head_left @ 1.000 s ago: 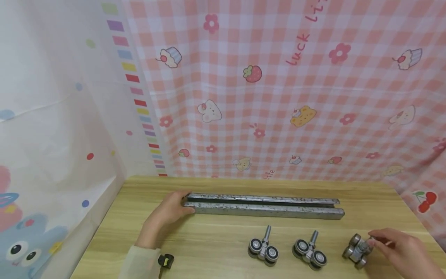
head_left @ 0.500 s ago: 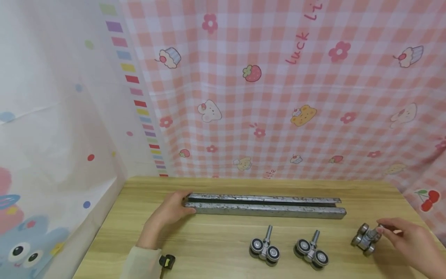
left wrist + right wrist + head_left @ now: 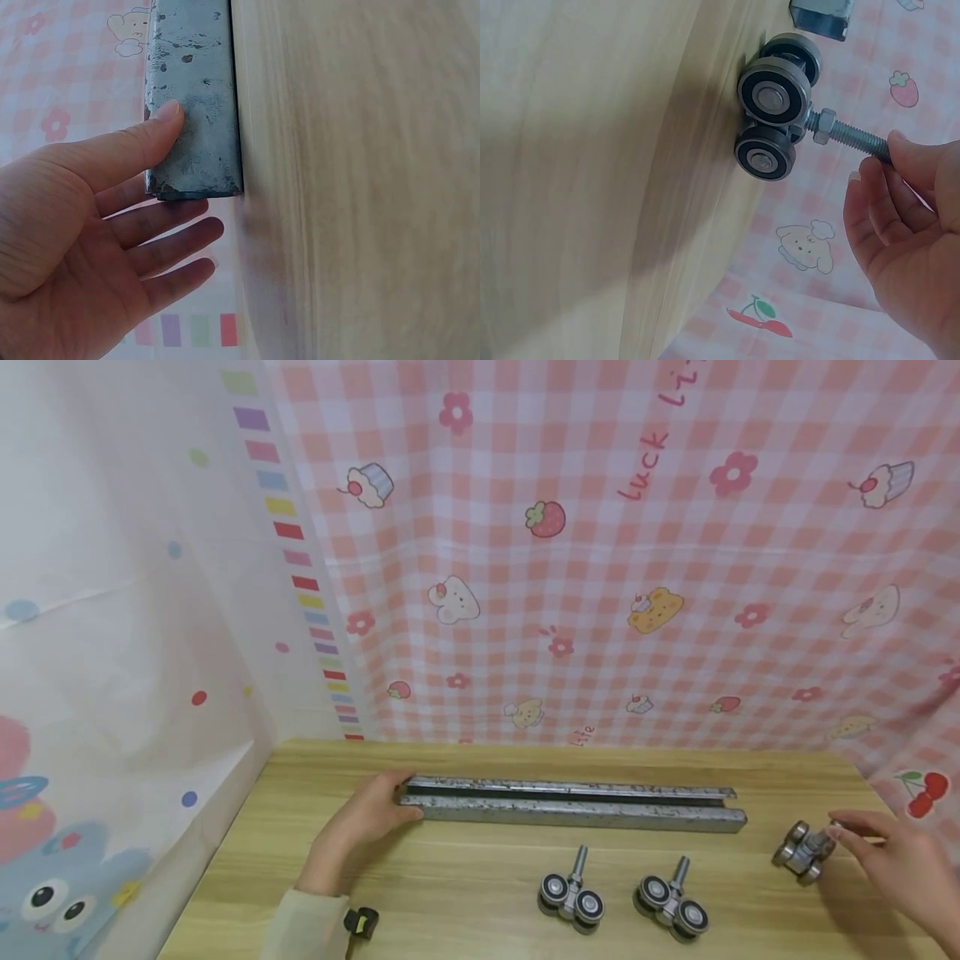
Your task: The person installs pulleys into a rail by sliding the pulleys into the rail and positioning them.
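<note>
A scuffed grey metal C-channel rail (image 3: 577, 814) lies along the table, slot upward. My left hand (image 3: 371, 810) holds its left end; in the left wrist view the thumb (image 3: 169, 124) presses one side, and the index finger goes behind it. My right hand (image 3: 900, 860) pinches the tip of the threaded bolt of a four-wheeled roller trolley (image 3: 802, 852), just off the rail's right end. In the right wrist view the trolley's wheels (image 3: 772, 94) are close to the tabletop, and its bolt (image 3: 855, 136) points away from the table.
Two more roller trolleys lie in front of the rail, one near the middle (image 3: 572, 897) and one farther right (image 3: 671, 902), bolts pointing away from me. A checked cloth (image 3: 585, 568) hangs behind the wooden table (image 3: 465, 877), and a white one (image 3: 127, 568) at the left.
My right hand has moved right and a little away from me, carrying the roller trolley with it. The left hand, the rail and the other two trolleys stay in place.
</note>
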Demonstrator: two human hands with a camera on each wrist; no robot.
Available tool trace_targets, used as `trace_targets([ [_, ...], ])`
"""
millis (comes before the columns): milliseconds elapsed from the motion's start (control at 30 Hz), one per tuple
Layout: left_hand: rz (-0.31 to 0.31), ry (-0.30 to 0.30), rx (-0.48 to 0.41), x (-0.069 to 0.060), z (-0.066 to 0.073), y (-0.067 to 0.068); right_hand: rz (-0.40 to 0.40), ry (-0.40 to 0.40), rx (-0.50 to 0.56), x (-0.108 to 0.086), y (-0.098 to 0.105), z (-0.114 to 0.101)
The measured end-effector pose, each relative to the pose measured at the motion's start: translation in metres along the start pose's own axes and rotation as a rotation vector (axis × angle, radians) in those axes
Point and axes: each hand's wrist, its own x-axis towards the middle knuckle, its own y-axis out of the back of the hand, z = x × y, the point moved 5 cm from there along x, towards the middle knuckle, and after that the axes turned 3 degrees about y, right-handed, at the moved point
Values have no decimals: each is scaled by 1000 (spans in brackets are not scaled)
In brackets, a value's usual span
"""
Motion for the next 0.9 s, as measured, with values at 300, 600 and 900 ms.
trace_targets([
  [300, 0, -5, 5, 1, -1, 0, -80, -138, -16, 11, -2, 15],
  [600, 1, -17, 0, 2, 1, 0, -35, -192, -48, 23, 4, 31],
  [900, 6, -15, -1, 1, 1, 1, -73, -254, -51, 31, 0, 41],
])
